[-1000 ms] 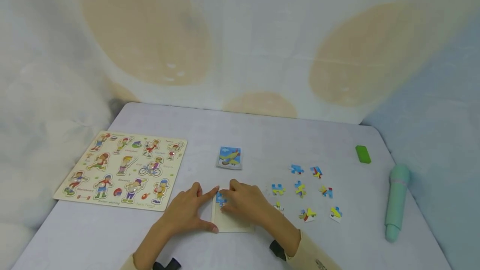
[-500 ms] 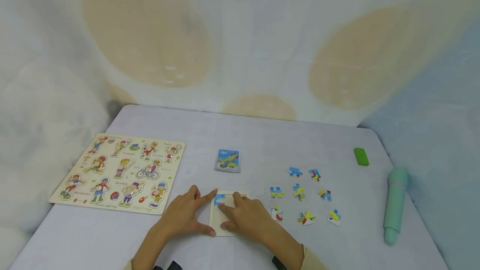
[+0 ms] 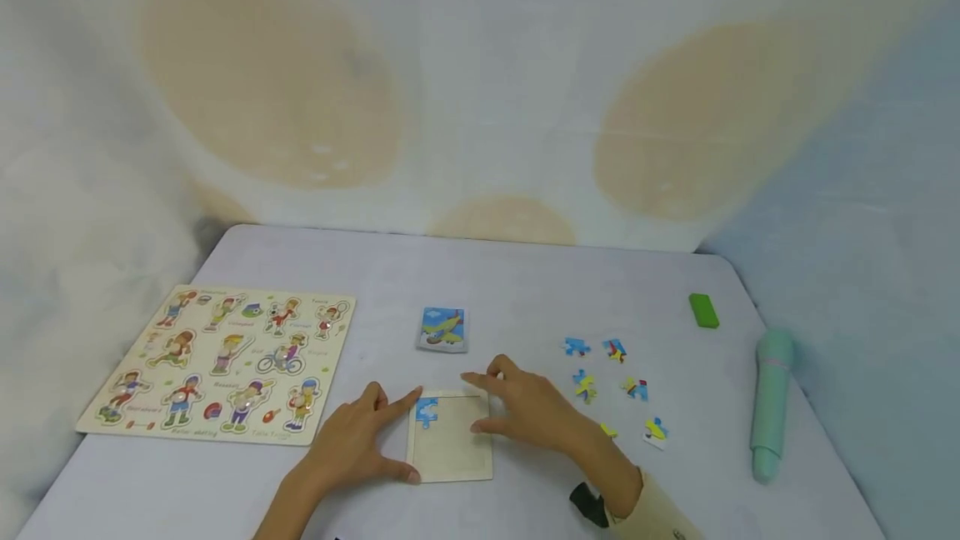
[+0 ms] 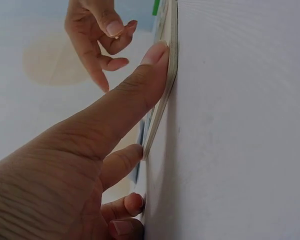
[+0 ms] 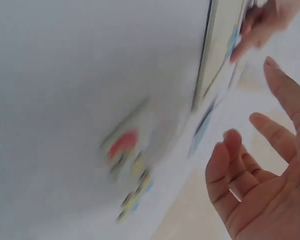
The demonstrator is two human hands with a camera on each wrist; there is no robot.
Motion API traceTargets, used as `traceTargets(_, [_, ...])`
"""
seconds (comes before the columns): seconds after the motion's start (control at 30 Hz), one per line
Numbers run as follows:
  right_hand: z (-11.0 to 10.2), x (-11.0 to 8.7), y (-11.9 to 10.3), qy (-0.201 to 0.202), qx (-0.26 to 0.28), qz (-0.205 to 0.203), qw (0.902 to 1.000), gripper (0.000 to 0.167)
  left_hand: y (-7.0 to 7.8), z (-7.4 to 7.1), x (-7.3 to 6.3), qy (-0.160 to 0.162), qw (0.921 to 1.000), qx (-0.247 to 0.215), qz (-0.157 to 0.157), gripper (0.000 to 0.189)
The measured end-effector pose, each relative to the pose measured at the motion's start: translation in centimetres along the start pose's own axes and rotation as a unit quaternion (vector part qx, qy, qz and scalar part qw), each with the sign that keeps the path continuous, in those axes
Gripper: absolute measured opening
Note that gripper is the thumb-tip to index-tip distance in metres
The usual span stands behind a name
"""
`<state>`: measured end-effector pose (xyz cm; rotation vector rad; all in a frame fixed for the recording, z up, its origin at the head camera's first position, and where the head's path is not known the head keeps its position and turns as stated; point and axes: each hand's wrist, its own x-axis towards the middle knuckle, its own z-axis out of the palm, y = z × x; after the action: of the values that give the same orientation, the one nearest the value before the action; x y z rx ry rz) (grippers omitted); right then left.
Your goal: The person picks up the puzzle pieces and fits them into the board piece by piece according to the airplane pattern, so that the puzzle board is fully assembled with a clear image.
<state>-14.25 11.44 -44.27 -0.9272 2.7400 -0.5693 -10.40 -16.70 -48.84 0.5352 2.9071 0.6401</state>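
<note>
A small wooden puzzle tray (image 3: 459,450) lies on the table, with a blue jigsaw piece (image 3: 426,412) in its upper left corner. My left hand (image 3: 347,442) steadies the tray's left side, index finger at the far corner and thumb at the near one. In the left wrist view the thumb (image 4: 152,60) presses on the tray's edge. My right hand (image 3: 534,407) hovers over the tray's right side, fingers apart and nothing between them. To its right lie several loose jigsaw pieces (image 3: 584,387) in blue, yellow and red; the forearm hides some of them.
Behind the tray lies a small airplane picture card (image 3: 442,330). A large sports peg puzzle board (image 3: 217,365) takes up the left of the table. At the right are a green block (image 3: 703,310) and a mint-green, stick-shaped object (image 3: 771,407).
My right hand has come off the blue piece and shifted right, leaving that piece in the tray's corner. The left hand keeps its place at the tray. The head view has shifted slightly.
</note>
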Motion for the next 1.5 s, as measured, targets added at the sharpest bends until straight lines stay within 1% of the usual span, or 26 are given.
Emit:
traceTargets(0.07, [-0.7, -0.2, 1.8, 0.017, 0.05, 0.014, 0.9985, 0.065, 0.0, 0.1, 0.0, 0.001, 1.0, -0.001, -0.002, 0.104])
traceTargets(0.13, [-1.3, -0.5, 3.5, 0.036, 0.095, 0.028, 0.9944, 0.063, -0.1, 0.2, -0.1, 0.001, 1.0, -0.003, -0.004, 0.104])
traceTargets(0.23, [-2.2, -1.0, 5.9, 0.064, 0.138, 0.042, 0.9875, 0.059, -0.1, 0.3, -0.1, 0.001, 1.0, -0.005, -0.006, 0.104])
traceTargets(0.33, [-3.0, -1.7, 7.7, 0.084, 0.157, 0.069, 0.9815, 0.056, -0.1, 0.3, -0.1, 0.003, 0.9999, -0.007, -0.008, 0.104])
traceTargets(0.5, [-4.0, -2.3, 9.8, 0.1, 0.128, 0.117, 0.9798, 0.058, 0.0, 0.2, -0.1, 0.007, 0.9999, -0.006, -0.008, 0.104])
traceTargets(0.63, [-4.2, -2.5, 11.1, 0.102, 0.125, 0.144, 0.9763, 0.055, -0.1, 0.3, -0.1, 0.006, 0.9999, -0.008, -0.008, 0.104])
traceTargets(0.7, [-4.2, -2.6, 11.6, 0.103, 0.123, 0.159, 0.9742, 0.052, -0.1, 0.3, -0.1, 0.006, 0.9999, -0.009, -0.01, 0.105])
traceTargets(0.8, [-4.1, -2.6, 12.2, 0.102, 0.106, 0.184, 0.9718, 0.049, -0.1, 0.3, -0.1, 0.007, 0.9998, -0.011, -0.012, 0.104])
traceTargets(0.93, [-4.2, -2.8, 12.6, 0.099, 0.096, 0.212, 0.9674, 0.045, -0.1, 0.4, -0.1, 0.01, 0.9998, -0.014, -0.011, 0.104])
traceTargets(1.1, [-4.2, -3.0, 13.2, 0.105, 0.106, 0.223, 0.9632, 0.039, -0.2, 0.4, -0.1, 0.013, 0.9998, -0.011, -0.01, 0.104])
traceTargets(1.27, [-4.0, -3.1, 13.8, 0.108, 0.121, 0.22, 0.9621, 0.034, -0.2, 0.6, -0.1, 0.015, 0.9998, -0.009, -0.011, 0.105])
traceTargets(1.5, [-3.7, -2.9, 14.2, 0.119, 0.102, 0.224, 0.962, 0.026, -0.3, 0.6, -0.1, 0.018, 0.9998, -0.007, -0.01, 0.105])
